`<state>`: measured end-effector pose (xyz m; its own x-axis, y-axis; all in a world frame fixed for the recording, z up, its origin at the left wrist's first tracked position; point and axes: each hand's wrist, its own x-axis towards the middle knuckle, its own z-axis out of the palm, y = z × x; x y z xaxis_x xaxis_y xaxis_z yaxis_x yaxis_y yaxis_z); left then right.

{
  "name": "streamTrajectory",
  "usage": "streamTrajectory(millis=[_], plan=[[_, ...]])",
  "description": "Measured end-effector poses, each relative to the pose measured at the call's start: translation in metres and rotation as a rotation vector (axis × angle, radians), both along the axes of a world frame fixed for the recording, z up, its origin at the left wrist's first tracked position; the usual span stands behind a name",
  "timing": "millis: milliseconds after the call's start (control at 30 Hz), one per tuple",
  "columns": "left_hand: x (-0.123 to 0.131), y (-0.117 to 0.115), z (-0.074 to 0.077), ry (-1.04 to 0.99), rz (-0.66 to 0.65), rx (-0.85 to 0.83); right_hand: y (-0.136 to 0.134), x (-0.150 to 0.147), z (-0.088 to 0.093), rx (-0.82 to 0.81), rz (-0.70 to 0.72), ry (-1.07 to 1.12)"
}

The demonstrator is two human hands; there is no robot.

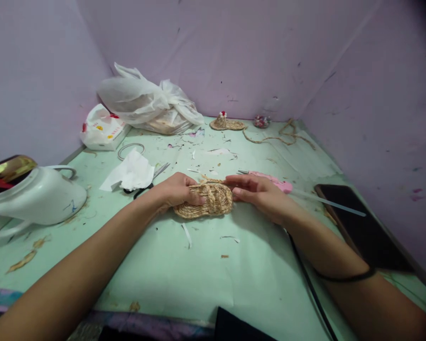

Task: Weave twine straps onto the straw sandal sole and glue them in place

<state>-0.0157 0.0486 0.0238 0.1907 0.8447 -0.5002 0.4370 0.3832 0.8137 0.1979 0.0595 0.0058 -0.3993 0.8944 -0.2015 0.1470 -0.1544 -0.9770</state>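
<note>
A small slipper of coiled straw rope [218, 200] is held just above the table in front of me, with a raised braided band across its sole. My left hand [179, 192] grips its left end, thumb pressed on top and the other fingers mostly hidden beneath. At the right end is my right hand [253, 192], its thumb touching the rim and its fingers curved behind it. A short loose strand of rope shows along the far edge. Just beyond my right hand lies a pink glue gun [275, 182] with a clear glue stick [330, 203] sticking out.
Scissors [158, 173] lie partly under crumpled white paper [133, 170]. A white pot [46, 194] stands left, a phone [362, 227] right. At the back are a tied plastic bag [152, 104], another straw slipper [227, 124], a bead container [261, 121] and loose rope [280, 139].
</note>
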Motion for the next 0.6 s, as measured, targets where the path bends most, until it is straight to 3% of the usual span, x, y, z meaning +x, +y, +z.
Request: streamTrajectory(millis=[100, 233, 433, 600], plan=[[-0.002, -0.005, 0.006, 0.298, -0.122, 0.236, -0.002, 0.0, 0.005, 0.331, -0.215, -0.206], [-0.007, -0.017, 0.017, 0.57, -0.299, 0.536, -0.007, 0.004, 0.01, 0.525, -0.265, -0.299], [-0.006, -0.02, 0.012, 0.573, -0.371, 0.497, -0.002, 0.014, 0.005, 0.58, -0.167, -0.571], [0.0, -0.019, 0.005, 0.639, -0.364, 0.518, 0.0, 0.014, 0.002, 0.522, -0.138, -0.552]])
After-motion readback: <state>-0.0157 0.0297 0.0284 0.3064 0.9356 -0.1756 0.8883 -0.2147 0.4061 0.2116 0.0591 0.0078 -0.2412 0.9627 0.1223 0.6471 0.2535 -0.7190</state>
